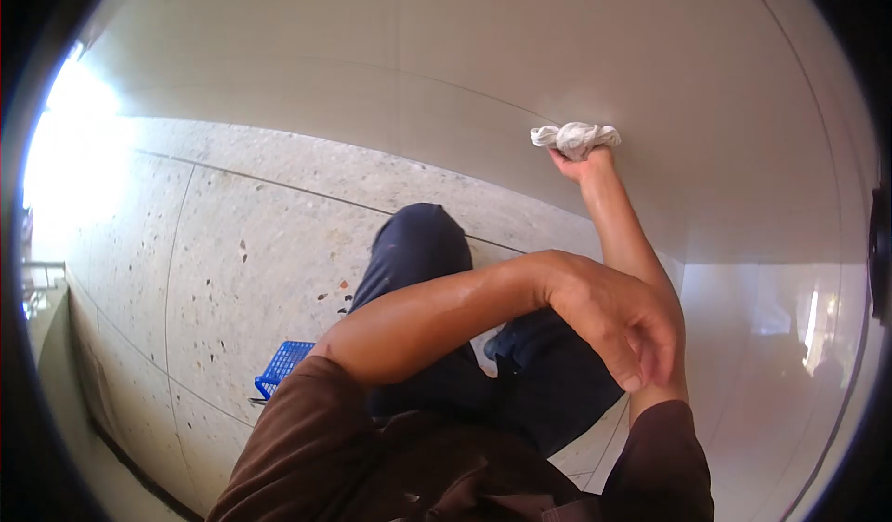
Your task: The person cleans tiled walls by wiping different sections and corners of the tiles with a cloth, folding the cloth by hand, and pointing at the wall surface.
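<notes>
The cloth (578, 139) is white, the basket (282, 366) blue, the shirt (302, 429) brown, the trousers (420, 240) navy, the floor (251, 220) pale and speckled.

Right hand (580, 169): fingers mostly hidden by the bunched white cloth (578, 138). Left hand (609, 316) covers part of the right arm (624, 229) near the elbow; its fingertips curl partly out of sight, contact with the arm unclear. Blue basket (281, 367) partly behind the left sleeve (299, 424), interior unreadable. Dark bits (344, 285) on the floor (223, 243) too small to identify. Far left washed out by glare (74, 122). Dark object (878, 252) cut off at right edge; wall reflections (810, 336) blurred.
</notes>
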Demonstrator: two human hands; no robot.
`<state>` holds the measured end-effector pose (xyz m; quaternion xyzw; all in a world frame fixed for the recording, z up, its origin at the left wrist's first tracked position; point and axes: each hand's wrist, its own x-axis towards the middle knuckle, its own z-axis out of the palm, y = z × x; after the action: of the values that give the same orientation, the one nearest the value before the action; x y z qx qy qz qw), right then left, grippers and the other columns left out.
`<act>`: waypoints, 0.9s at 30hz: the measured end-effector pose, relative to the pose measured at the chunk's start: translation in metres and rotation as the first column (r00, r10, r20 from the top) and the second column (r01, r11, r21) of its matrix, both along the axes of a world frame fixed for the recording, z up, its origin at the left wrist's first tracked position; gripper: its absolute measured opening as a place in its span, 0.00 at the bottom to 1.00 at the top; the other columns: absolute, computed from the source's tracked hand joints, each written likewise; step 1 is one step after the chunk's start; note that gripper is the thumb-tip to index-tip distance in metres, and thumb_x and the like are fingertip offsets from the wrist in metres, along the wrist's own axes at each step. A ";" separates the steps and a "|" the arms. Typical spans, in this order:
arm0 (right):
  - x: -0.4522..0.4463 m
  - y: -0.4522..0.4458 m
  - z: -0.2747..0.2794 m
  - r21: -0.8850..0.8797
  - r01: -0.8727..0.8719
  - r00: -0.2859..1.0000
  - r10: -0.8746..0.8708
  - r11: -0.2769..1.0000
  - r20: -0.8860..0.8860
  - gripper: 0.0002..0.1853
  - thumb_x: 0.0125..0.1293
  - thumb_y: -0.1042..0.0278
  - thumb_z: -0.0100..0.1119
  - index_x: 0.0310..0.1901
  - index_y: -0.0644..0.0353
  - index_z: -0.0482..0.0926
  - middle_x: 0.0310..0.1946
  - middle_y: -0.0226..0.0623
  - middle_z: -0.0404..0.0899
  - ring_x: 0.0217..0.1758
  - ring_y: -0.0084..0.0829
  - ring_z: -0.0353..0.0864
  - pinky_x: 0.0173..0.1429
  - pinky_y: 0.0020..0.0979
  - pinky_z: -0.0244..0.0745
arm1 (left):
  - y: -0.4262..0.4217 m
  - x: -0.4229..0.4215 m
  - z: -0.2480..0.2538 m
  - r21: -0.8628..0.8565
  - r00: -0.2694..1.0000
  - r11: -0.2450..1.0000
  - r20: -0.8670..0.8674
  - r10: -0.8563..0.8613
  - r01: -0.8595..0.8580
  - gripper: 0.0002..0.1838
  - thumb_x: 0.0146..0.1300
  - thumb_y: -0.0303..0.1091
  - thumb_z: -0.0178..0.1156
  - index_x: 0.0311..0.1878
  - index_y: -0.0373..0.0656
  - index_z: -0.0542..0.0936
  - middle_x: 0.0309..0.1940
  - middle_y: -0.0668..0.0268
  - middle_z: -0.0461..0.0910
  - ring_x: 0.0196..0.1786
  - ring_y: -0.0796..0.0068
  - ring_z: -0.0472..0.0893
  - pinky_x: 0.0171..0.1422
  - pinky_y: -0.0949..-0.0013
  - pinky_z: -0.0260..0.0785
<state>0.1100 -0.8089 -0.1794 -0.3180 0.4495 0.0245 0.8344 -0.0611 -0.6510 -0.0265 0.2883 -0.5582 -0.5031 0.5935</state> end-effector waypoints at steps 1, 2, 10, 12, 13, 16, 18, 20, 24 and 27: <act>-0.006 0.017 0.002 0.078 -0.043 0.999 0.042 0.996 0.015 0.21 0.81 0.50 0.40 0.61 0.49 0.77 0.62 0.40 0.77 0.68 0.47 0.75 0.72 0.59 0.71 | 0.001 -0.011 0.000 -0.060 0.997 0.997 -0.042 -0.059 0.056 0.25 0.65 0.37 0.73 0.60 0.34 0.80 0.49 0.58 0.86 0.51 0.71 0.85 0.56 0.70 0.78; -0.003 0.038 0.001 0.150 -0.085 0.996 0.083 0.985 0.017 0.21 0.81 0.50 0.40 0.61 0.50 0.77 0.62 0.42 0.77 0.67 0.48 0.75 0.72 0.59 0.72 | 0.007 -0.010 0.000 -0.063 0.998 0.997 -0.044 -0.038 0.035 0.25 0.65 0.37 0.73 0.60 0.34 0.80 0.49 0.58 0.86 0.51 0.71 0.85 0.56 0.70 0.78; 0.038 0.244 -0.023 0.490 -0.478 0.878 0.397 0.729 0.266 0.17 0.80 0.55 0.47 0.59 0.55 0.76 0.62 0.44 0.76 0.63 0.48 0.77 0.68 0.58 0.76 | 0.035 0.005 -0.002 -0.220 0.972 0.965 -0.155 -0.177 0.140 0.26 0.63 0.36 0.75 0.60 0.33 0.79 0.50 0.56 0.85 0.51 0.70 0.84 0.51 0.70 0.79; 0.035 0.280 -0.021 0.481 -0.494 0.869 0.391 0.724 0.304 0.18 0.79 0.54 0.48 0.59 0.56 0.75 0.61 0.43 0.76 0.61 0.47 0.78 0.67 0.57 0.77 | 0.042 0.011 -0.003 -0.214 0.976 0.970 -0.154 -0.153 0.118 0.26 0.63 0.37 0.75 0.60 0.32 0.80 0.50 0.56 0.85 0.52 0.70 0.84 0.48 0.70 0.80; 0.034 0.282 -0.019 0.482 -0.483 0.875 0.383 0.731 0.296 0.18 0.79 0.54 0.48 0.59 0.56 0.75 0.61 0.43 0.76 0.61 0.47 0.78 0.67 0.57 0.77 | 0.044 0.013 -0.003 -0.218 0.974 0.968 -0.160 -0.163 0.126 0.26 0.63 0.37 0.75 0.60 0.32 0.80 0.50 0.56 0.85 0.52 0.70 0.84 0.48 0.70 0.80; 0.034 0.264 -0.027 0.504 -0.441 0.897 0.360 0.743 0.255 0.21 0.76 0.48 0.49 0.57 0.55 0.77 0.57 0.42 0.79 0.60 0.44 0.80 0.64 0.56 0.79 | 0.043 0.020 -0.008 -0.246 0.969 0.964 -0.196 -0.147 0.097 0.28 0.63 0.37 0.75 0.61 0.33 0.79 0.51 0.56 0.84 0.52 0.71 0.85 0.49 0.70 0.80; 0.036 0.225 -0.041 0.494 -0.418 0.908 0.357 0.762 0.218 0.21 0.77 0.47 0.47 0.56 0.55 0.78 0.56 0.42 0.80 0.60 0.44 0.80 0.64 0.56 0.79 | 0.044 0.021 -0.006 -0.230 0.960 0.964 -0.212 -0.182 0.132 0.29 0.63 0.38 0.75 0.63 0.33 0.78 0.53 0.56 0.84 0.53 0.71 0.85 0.51 0.69 0.80; 0.033 0.172 -0.053 0.489 -0.364 0.931 0.328 0.793 0.160 0.23 0.77 0.46 0.43 0.57 0.54 0.78 0.56 0.42 0.80 0.62 0.45 0.80 0.66 0.57 0.77 | 0.045 0.019 -0.002 -0.239 0.966 0.964 -0.197 -0.166 0.116 0.30 0.64 0.38 0.75 0.64 0.32 0.77 0.53 0.56 0.84 0.53 0.71 0.85 0.53 0.69 0.80; 0.007 0.072 -0.018 0.317 -0.165 0.984 0.178 0.934 -0.011 0.25 0.78 0.48 0.40 0.64 0.55 0.76 0.64 0.42 0.78 0.69 0.47 0.76 0.74 0.58 0.69 | 0.036 0.011 -0.004 -0.265 0.966 0.964 -0.240 -0.100 0.034 0.29 0.64 0.35 0.74 0.64 0.33 0.77 0.52 0.57 0.84 0.52 0.71 0.85 0.56 0.70 0.79; -0.002 -0.001 0.009 0.275 -0.131 0.991 0.137 0.952 -0.003 0.25 0.79 0.51 0.40 0.65 0.55 0.77 0.66 0.40 0.78 0.71 0.44 0.75 0.77 0.55 0.67 | 0.032 0.006 0.001 -0.222 0.957 0.973 -0.288 -0.008 -0.059 0.23 0.65 0.31 0.73 0.61 0.34 0.80 0.50 0.59 0.85 0.53 0.73 0.84 0.58 0.71 0.77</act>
<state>0.1082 -0.8102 -0.1700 -0.2289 0.4283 0.1467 0.8617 -0.0552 -0.6195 -0.0255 0.1492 -0.5164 -0.4642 0.7040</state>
